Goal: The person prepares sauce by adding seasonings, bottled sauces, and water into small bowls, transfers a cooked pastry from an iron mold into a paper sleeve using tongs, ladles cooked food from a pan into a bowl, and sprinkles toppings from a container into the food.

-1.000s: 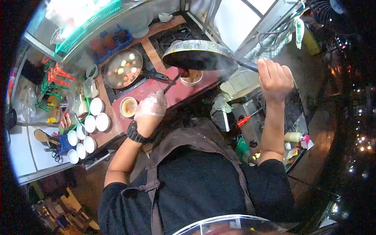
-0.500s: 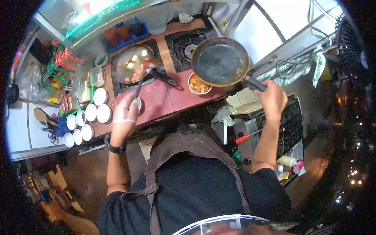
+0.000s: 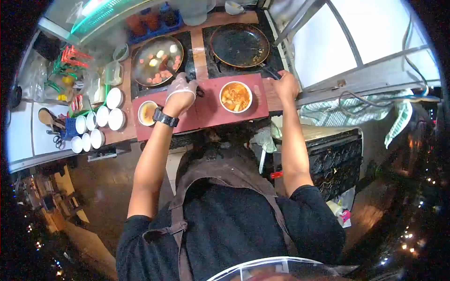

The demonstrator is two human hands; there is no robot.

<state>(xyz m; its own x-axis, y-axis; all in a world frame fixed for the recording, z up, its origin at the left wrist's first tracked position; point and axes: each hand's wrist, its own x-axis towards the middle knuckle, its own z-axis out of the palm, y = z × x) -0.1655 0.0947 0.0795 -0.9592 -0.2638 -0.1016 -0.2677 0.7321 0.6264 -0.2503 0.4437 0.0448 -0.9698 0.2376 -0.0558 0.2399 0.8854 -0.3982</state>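
Observation:
My left hand (image 3: 182, 93), in a clear glove, is closed at the near edge of the left frying pan (image 3: 149, 52). It grips a spatula (image 3: 164, 65) whose head rests in that pan among orange-pink slices and pale chunks. Under the glove, part of the pan's dark handle is hidden. On the right burner sits a second frying pan (image 3: 239, 44), dark and without food. My right hand (image 3: 285, 88) is closed around its handle (image 3: 271, 71). Between my hands, a white bowl (image 3: 236, 97) of reddish-orange food stands on the red board (image 3: 206, 117).
Beside my left wrist is a bowl of yellowish liquid (image 3: 148, 113). Several white bowls (image 3: 114, 98) cluster at the left, near scissors (image 3: 58, 140). A blue crate (image 3: 159, 30) with containers stands behind the pans. A checked cloth (image 3: 323, 114) hangs at the right.
The right pan has gone from raised above the board down onto the burner, with my right hand still on its handle. My left hand has moved forward and right, closer to the left pan.

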